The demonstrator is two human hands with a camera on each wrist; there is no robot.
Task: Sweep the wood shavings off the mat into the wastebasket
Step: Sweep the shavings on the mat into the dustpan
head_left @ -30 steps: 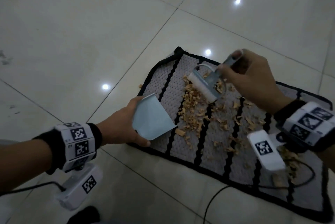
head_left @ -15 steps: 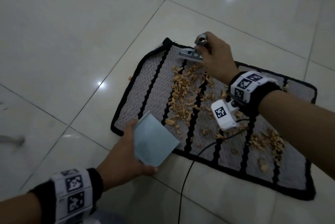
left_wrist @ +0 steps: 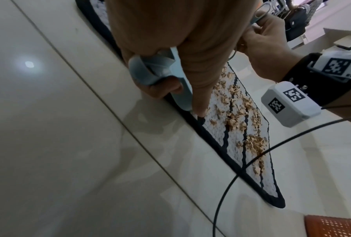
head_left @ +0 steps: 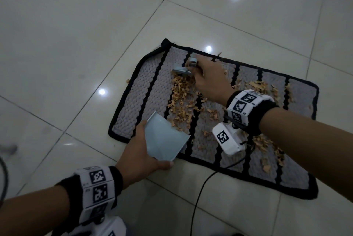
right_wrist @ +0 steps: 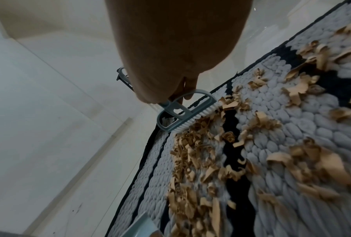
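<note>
Your right hand (head_left: 207, 81) grips the brush (right_wrist: 187, 112) with its bristles on the mat (head_left: 133, 113). Toward you from that grip, a band of wood shavings (head_left: 181, 102) covers the path up to the dustpan (head_left: 164, 140), held by your left hand (head_left: 139, 159) at the mat's near edge. Left of both grips, open floor tiles (head_left: 66, 54) give free passage. A black cable (head_left: 198, 197) crosses the floor beneath your right forearm.
</note>
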